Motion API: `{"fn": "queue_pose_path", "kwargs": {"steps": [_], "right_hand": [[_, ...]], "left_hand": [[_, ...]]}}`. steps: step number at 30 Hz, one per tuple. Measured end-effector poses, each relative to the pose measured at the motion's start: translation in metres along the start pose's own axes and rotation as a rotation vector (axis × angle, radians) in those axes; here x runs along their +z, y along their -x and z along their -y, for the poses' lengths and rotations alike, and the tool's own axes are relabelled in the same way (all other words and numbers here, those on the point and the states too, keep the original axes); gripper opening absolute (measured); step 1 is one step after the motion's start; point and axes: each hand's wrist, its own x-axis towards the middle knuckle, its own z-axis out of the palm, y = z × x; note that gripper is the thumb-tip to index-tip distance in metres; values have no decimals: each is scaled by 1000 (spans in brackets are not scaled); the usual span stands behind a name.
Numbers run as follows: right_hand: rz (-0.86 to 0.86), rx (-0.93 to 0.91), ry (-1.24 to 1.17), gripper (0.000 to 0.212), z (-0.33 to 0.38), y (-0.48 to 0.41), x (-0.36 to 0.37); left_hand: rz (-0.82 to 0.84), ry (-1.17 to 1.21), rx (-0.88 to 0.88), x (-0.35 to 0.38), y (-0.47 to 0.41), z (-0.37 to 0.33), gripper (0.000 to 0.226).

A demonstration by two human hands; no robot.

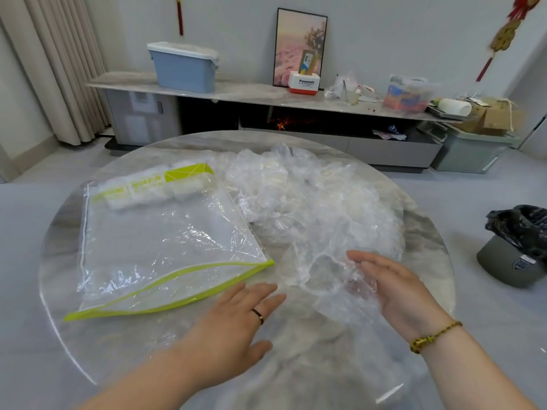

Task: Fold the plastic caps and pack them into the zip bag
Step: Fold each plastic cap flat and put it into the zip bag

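Observation:
A clear zip bag (165, 241) with a lime-green zipper edge lies flat on the left of the round table, its mouth gaping toward me. Folded white caps (157, 192) sit inside at its far end. A loose heap of crumpled clear plastic caps (299, 196) covers the table's middle and right. One cap (322, 279) is spread out in front of me. My left hand (236, 327) lies flat on the table, fingers straight, just left of that cap and near the bag's mouth. My right hand (393, 288) is open, palm turned inward, with its fingers against the cap's right side.
The round marble table (426, 261) ends close to the heap on the right. A bin lined with a black bag (518, 247) stands on the floor to the right. A low TV cabinet (266, 96) with boxes and clutter runs along the back wall.

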Motion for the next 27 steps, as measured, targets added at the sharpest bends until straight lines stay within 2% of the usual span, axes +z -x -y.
{"fn": "queue_pose_path", "kwargs": {"steps": [2, 3, 4, 6, 7, 9, 11, 13, 15, 17, 18, 19, 21, 24, 27], "right_hand": [[98, 32, -195, 53, -1, 4, -7], [100, 30, -199, 62, -4, 4, -11], [88, 50, -153, 53, -3, 6, -9], [15, 84, 17, 4, -11, 4, -13], [-48, 77, 210, 16, -19, 0, -17], [-143, 40, 614, 16, -32, -2, -24], [-194, -77, 942, 31, -41, -2, -33], [-147, -199, 1169, 40, -43, 2, -35], [-46, -298, 1344, 50, -42, 3, -30], [59, -414, 1459, 59, -44, -1, -26], [100, -443, 1501, 56, -47, -4, -25], [143, -427, 1532, 52, -47, -4, -22], [242, -322, 1592, 48, -48, -5, -15], [302, -268, 1684, 41, -53, -5, -14], [232, -282, 1646, 42, -51, 0, -5]], "left_hand": [[18, 6, -16, 4, -4, -3, 63], [18, 8, -24, 7, -6, -4, 64], [38, 9, -33, 8, -7, -5, 64], [67, 1, -37, 13, -10, -6, 60], [72, -6, -27, 17, -11, -5, 56], [87, -34, -2, 27, -13, -1, 45], [98, -53, 1, 31, -16, 3, 36], [92, -34, 20, 31, -17, 11, 22], [74, 1, 22, 26, -16, 21, 20], [31, -6, -4, 18, -13, 30, 30], [18, -16, -43, 13, -12, 34, 36], [13, -18, -102, 10, -11, 38, 38], [25, -17, -177, 4, -10, 38, 57], [55, 10, -61, 3, -5, 23, 68], [95, 79, 103, 9, -1, -4, 61]]}}
